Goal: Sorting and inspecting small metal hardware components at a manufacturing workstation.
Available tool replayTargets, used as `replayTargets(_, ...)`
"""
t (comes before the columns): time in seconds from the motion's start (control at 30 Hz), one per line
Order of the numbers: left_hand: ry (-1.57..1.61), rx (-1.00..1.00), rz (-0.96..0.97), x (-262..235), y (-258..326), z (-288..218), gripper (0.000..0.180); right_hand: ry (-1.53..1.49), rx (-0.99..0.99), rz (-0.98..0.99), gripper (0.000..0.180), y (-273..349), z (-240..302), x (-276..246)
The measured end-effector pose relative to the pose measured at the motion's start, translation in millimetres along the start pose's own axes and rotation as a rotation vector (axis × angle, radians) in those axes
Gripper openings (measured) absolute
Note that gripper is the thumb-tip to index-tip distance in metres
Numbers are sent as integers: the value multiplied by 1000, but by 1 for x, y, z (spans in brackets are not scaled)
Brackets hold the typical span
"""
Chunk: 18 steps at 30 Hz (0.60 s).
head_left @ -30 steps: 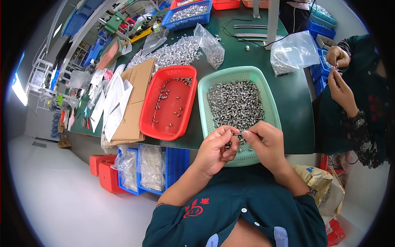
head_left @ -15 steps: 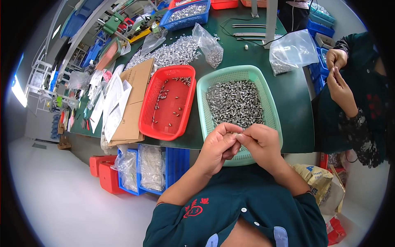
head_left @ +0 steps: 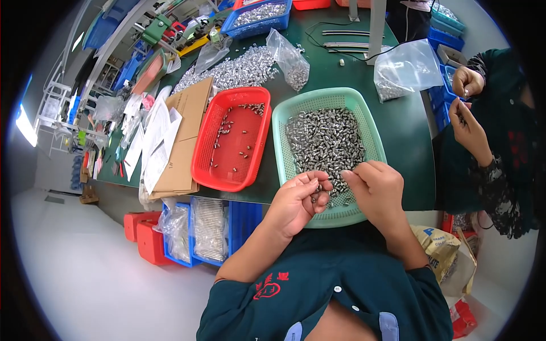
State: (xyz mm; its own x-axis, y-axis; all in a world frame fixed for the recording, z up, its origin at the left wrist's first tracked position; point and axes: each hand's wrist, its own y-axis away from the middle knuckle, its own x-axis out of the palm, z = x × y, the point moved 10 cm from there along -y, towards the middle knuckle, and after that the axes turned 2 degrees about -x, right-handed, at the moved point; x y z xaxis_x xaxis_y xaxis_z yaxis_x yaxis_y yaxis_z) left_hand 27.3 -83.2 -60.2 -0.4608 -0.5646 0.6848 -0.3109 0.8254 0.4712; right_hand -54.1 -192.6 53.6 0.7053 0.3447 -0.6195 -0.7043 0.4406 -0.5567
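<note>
A pale green basket (head_left: 375, 133) in front of me holds a heap of small silvery cylindrical metal parts (head_left: 324, 136). Over its near left edge, my left hand (head_left: 296, 203) is turned partly palm up, its fingers curled around a few of the same metal parts. My right hand (head_left: 380, 193) hovers at the near right side of the basket, apart from the left, with thumb and fingers drawn together. Whatever might sit between its fingertips is too small to make out. A red basket (head_left: 259, 148) to the left contains scattered metal parts.
Flattened cardboard (head_left: 185, 125) and paper sheets (head_left: 162, 148) lie left of the red basket. Farther back are a pile of shiny parts (head_left: 244, 71), a blue basket (head_left: 256, 28) and plastic bags (head_left: 406, 68). A co-worker's hands (head_left: 469, 108) are at the right.
My hands have come apart: the right moved to the right, and the left fingers opened slightly, showing metal parts in them. The co-worker's hands have also separated a little.
</note>
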Motion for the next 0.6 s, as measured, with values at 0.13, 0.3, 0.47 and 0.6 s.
replayTargets(0.13, 38, -16, 69, 10, 2, 2, 15, -331, 185, 46, 26, 9, -16, 15)
replayTargets(0.3, 10, -5, 92, 19, 5, 2, 18, -530, 262, 122, 28, 14, -17, 30)
replayTargets(0.47, -21, 26, 130, 25, 8, -1, 18, -495, 209, 123, 26, 12, -13, 27)
replayTargets(0.6, -268, 129, 67, 29, 14, -13, 20, -384, -63, 93, 15, 3, 14, 8)
